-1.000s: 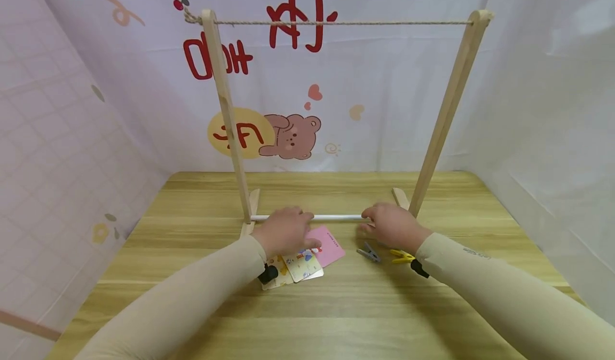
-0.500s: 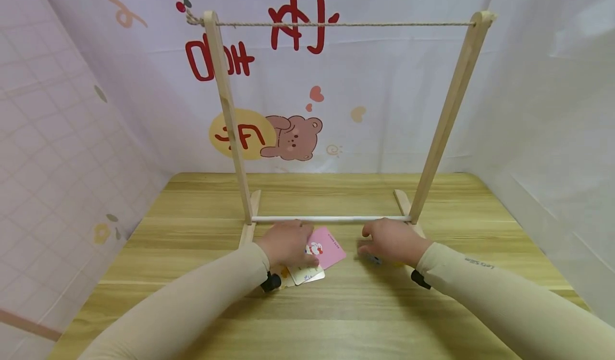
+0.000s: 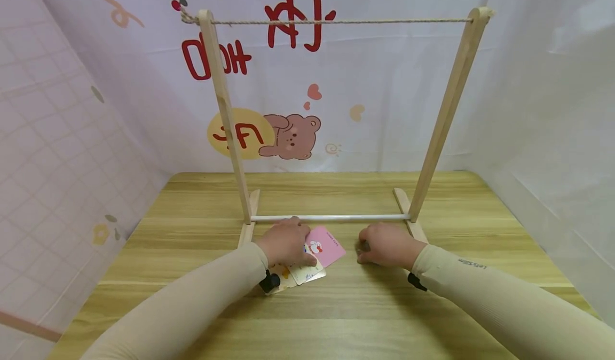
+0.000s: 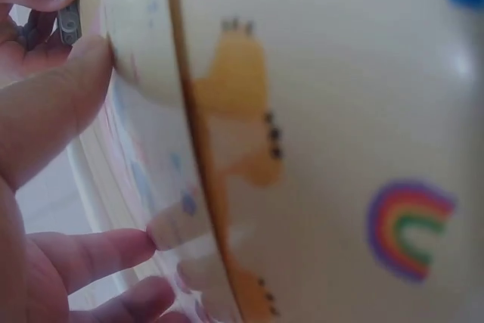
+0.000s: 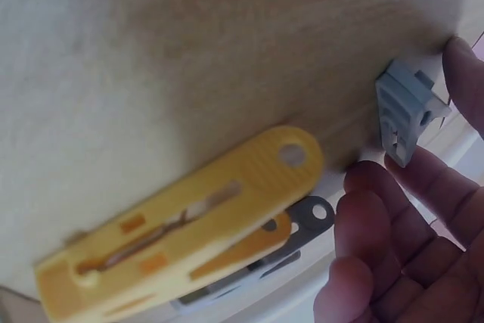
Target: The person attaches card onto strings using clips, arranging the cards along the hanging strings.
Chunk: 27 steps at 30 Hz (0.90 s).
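My left hand (image 3: pixel 282 242) rests over several small picture cards, its thumb and fingers touching the printed card (image 4: pixel 151 134) without curling round it. A card with a giraffe and a rainbow (image 4: pixel 340 111) fills much of the left wrist view. To the right of that hand a pink card (image 3: pixel 331 250) lies partly exposed. My right hand (image 3: pixel 388 245) is low over the table, pinching a grey clothespin (image 5: pixel 401 107) between thumb and fingers. Under the right wrist lie a yellow clothespin (image 5: pixel 189 225) and a dark grey clothespin (image 5: pixel 316 213), both hidden from the head view.
A wooden frame stands behind the hands, with a left post (image 3: pixel 225 109) and a right post (image 3: pixel 447 111). Twine (image 3: pixel 355 22) runs between the post tops. A white rod (image 3: pixel 336 218) joins their feet, just beyond the fingers. White printed cloth (image 3: pixel 384 82) encloses the wooden table (image 3: pixel 336 322).
My right hand has come down and nearer, closing its fingers on the grey clothespin. My left hand has settled lower onto the cards, which have shifted slightly.
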Each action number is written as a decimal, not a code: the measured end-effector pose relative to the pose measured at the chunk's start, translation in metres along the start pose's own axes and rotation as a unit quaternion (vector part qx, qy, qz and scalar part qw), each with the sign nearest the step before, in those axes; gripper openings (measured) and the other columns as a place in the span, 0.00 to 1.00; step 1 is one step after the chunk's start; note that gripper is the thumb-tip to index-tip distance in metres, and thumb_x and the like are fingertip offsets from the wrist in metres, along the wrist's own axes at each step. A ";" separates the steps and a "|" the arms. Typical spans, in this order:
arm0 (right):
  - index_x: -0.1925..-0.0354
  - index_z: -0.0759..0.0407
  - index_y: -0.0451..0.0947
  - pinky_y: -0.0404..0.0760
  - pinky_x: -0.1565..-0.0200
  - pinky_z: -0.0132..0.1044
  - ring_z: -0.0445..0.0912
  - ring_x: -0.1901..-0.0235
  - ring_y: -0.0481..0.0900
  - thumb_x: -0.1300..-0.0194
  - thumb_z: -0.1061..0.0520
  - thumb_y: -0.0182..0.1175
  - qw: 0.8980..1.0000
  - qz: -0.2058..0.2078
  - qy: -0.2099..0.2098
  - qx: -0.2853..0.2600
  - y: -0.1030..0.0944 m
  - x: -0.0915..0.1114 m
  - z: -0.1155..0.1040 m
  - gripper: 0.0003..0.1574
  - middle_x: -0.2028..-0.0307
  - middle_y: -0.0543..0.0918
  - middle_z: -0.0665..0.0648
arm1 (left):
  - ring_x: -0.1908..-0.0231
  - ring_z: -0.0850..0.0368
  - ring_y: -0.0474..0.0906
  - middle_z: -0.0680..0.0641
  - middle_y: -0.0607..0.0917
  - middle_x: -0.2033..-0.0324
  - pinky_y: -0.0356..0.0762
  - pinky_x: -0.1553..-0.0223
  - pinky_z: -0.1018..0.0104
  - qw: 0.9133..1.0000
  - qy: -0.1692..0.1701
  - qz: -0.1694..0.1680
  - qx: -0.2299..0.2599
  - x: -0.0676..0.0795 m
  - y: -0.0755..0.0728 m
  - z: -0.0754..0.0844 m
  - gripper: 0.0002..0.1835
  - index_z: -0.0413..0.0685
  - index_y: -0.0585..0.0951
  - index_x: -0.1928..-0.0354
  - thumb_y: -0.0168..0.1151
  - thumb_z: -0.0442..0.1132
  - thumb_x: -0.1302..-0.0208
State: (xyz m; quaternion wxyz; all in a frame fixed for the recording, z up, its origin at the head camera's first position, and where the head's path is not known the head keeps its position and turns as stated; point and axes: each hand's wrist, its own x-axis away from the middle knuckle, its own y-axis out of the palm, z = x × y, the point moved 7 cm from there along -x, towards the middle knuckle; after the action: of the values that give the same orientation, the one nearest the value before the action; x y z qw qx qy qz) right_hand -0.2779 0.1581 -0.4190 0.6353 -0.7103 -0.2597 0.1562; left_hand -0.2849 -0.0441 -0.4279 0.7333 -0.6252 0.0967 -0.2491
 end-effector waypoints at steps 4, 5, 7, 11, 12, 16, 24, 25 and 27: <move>0.69 0.49 0.80 0.74 0.68 0.35 0.39 0.73 0.71 0.37 0.47 0.75 1.000 -0.001 -0.004 0.006 0.002 -0.001 0.000 0.14 0.75 0.76 0.43 | 0.58 0.55 0.70 0.52 0.76 0.61 0.72 0.52 0.61 1.000 0.003 0.006 0.009 0.001 -0.001 -0.001 0.29 0.51 0.83 0.50 0.77 0.63 0.42; 0.69 0.49 0.79 0.74 0.68 0.35 0.39 0.73 0.70 0.37 0.48 0.75 1.000 0.000 -0.006 0.008 0.002 -0.001 0.000 0.14 0.75 0.76 0.43 | 0.58 0.55 0.70 0.53 0.76 0.61 0.72 0.52 0.61 1.000 0.004 0.007 0.012 0.001 -0.001 -0.001 0.27 0.51 0.83 0.51 0.77 0.62 0.42; 0.70 0.48 0.79 0.73 0.68 0.35 0.38 0.74 0.70 0.37 0.48 0.75 1.000 0.004 -0.009 0.009 0.003 -0.001 0.001 0.14 0.75 0.75 0.43 | 0.59 0.56 0.71 0.53 0.76 0.62 0.72 0.53 0.62 1.000 0.004 0.002 0.021 -0.001 0.000 -0.002 0.26 0.51 0.83 0.51 0.78 0.60 0.41; 0.70 0.49 0.80 0.73 0.68 0.34 0.38 0.74 0.69 0.36 0.49 0.75 1.000 0.008 -0.014 0.009 0.002 -0.001 0.000 0.13 0.76 0.74 0.43 | 0.60 0.57 0.72 0.53 0.77 0.63 0.74 0.54 0.62 0.998 -0.009 -0.008 0.056 -0.005 0.001 -0.003 0.24 0.50 0.83 0.54 0.80 0.56 0.43; 0.70 0.50 0.80 0.73 0.68 0.34 0.38 0.74 0.69 0.36 0.50 0.75 1.000 0.009 -0.014 0.010 0.002 0.000 0.000 0.13 0.76 0.74 0.43 | 0.60 0.57 0.72 0.53 0.78 0.64 0.74 0.54 0.62 0.998 -0.013 -0.010 0.066 -0.006 0.001 -0.004 0.23 0.50 0.83 0.55 0.81 0.54 0.43; 0.69 0.51 0.80 0.73 0.68 0.34 0.38 0.74 0.69 0.36 0.51 0.75 1.000 0.009 -0.017 0.013 0.001 0.000 -0.001 0.13 0.76 0.75 0.44 | 0.63 0.56 0.74 0.51 0.78 0.62 0.76 0.57 0.62 0.994 -0.034 -0.019 0.099 -0.009 0.001 -0.006 0.24 0.49 0.83 0.54 0.83 0.51 0.46; 0.67 0.53 0.83 0.77 0.67 0.36 0.38 0.73 0.73 0.36 0.52 0.75 1.000 0.008 -0.017 0.014 0.000 -0.001 -0.001 0.10 0.74 0.80 0.45 | 0.61 0.54 0.77 0.45 0.78 0.50 0.78 0.59 0.62 0.986 -0.069 -0.039 0.149 -0.011 0.002 -0.010 0.41 0.47 0.77 0.33 0.84 0.48 0.47; 0.66 0.53 0.83 0.77 0.67 0.36 0.38 0.73 0.73 0.36 0.53 0.75 1.000 0.009 -0.017 0.014 0.000 -0.001 -0.001 0.10 0.73 0.81 0.45 | 0.61 0.54 0.77 0.45 0.77 0.49 0.78 0.59 0.62 0.985 -0.070 -0.039 0.151 -0.011 0.002 -0.011 0.42 0.46 0.76 0.31 0.85 0.48 0.47; 0.66 0.53 0.83 0.78 0.66 0.36 0.37 0.73 0.74 0.36 0.53 0.75 1.000 0.010 -0.019 0.015 0.000 -0.001 -0.001 0.09 0.73 0.81 0.45 | 0.61 0.53 0.78 0.46 0.77 0.50 0.78 0.59 0.62 0.984 -0.074 -0.040 0.156 -0.012 0.002 -0.013 0.43 0.47 0.75 0.31 0.85 0.48 0.48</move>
State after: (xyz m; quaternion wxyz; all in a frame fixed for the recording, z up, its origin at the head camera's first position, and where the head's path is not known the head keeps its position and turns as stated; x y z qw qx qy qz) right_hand -0.2783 0.1565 -0.4188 0.6395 -0.7000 -0.2620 0.1800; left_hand -0.3002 -0.0490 -0.4345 0.8164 -0.5233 -0.0229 -0.2432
